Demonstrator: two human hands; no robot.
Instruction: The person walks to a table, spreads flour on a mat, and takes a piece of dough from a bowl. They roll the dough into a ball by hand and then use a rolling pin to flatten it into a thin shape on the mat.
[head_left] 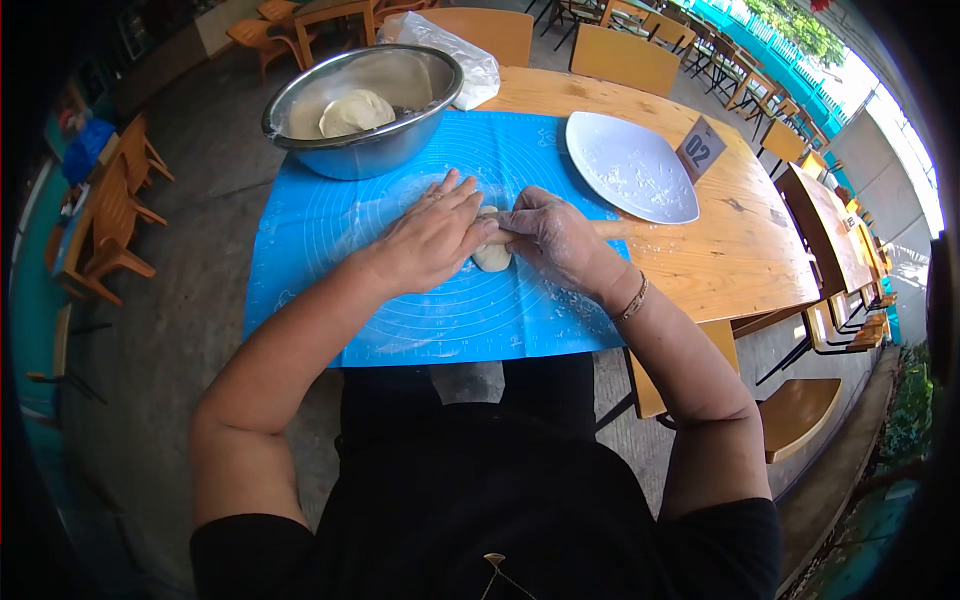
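A small flattened piece of dough [491, 257] lies on the blue mat [400, 330], under a wooden rolling pin [612, 230] whose right end sticks out past my right hand. My left hand [430, 235] rests over the left part of the pin, fingers extended and palm down, mostly hiding that end. My right hand [560, 238] is closed round the pin just right of the dough, with flour on its skin. Both hands are close together, and the dough shows between and below them.
A metal bowl [370, 155] holding a larger dough ball [357, 113] stands at the back left, beside a clear plastic bag [455, 50]. A floured white plate [632, 168] and a number 02 sign [700, 149] sit right on the wooden table [740, 250].
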